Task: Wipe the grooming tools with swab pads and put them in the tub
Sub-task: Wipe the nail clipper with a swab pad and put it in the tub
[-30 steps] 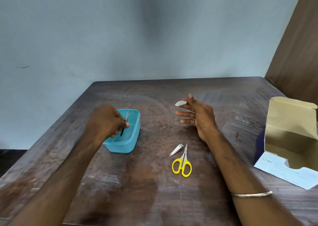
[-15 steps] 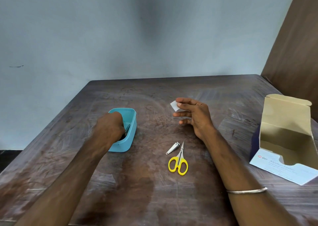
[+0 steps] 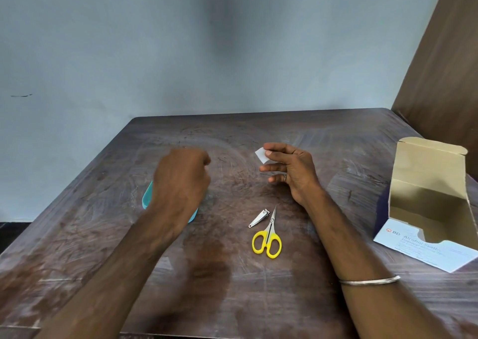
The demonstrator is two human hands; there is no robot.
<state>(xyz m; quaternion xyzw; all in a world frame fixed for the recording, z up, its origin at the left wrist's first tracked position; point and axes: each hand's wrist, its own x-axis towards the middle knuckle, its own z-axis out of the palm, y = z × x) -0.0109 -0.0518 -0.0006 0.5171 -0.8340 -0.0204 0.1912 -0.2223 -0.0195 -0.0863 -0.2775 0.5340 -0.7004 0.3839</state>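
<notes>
I could read print in one place only: the open white and dark-blue cardboard box [image 3: 424,245] lying well to the right of my right hand [image 3: 292,173]. On its white front panel, beside a small red round logo, stood the letters "BD", and next to them the larger words "Alcohol Swabs", the end of the second word blurred. Smaller lines of print ran below these, but they were too fine and smeared for me to make out.
</notes>
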